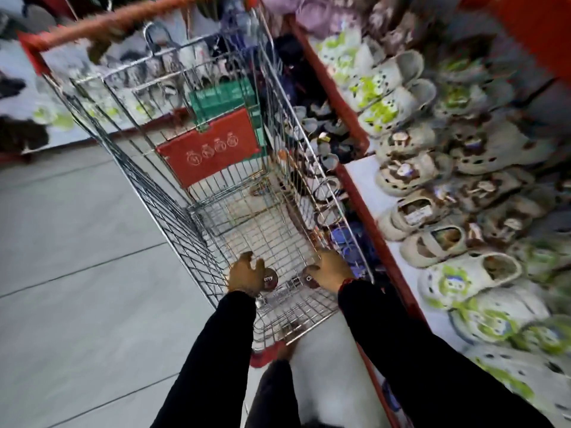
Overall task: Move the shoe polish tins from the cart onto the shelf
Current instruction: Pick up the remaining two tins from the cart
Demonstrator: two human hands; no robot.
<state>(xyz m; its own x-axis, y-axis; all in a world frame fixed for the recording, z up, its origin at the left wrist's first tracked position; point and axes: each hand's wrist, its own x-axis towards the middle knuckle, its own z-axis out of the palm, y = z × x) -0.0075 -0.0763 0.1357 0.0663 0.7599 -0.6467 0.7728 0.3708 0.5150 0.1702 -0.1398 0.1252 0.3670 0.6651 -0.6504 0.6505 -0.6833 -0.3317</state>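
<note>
Both my arms reach down into a wire shopping cart [173,211]. My left hand [245,273] curls over a dark round shoe polish tin [269,279] on the cart's floor. My right hand [329,268] rests on a second dark tin [310,278] near the cart's right side. The frame is blurred, so how firmly either hand grips its tin is unclear. The shelf [367,186] with a red edge runs along the right, next to the cart.
Rows of white and beige clogs [411,177] cover the shelf on the right. A red panel [210,149] and a green basket [225,98] sit at the cart's far end. Grey tiled floor [77,273] lies to the left.
</note>
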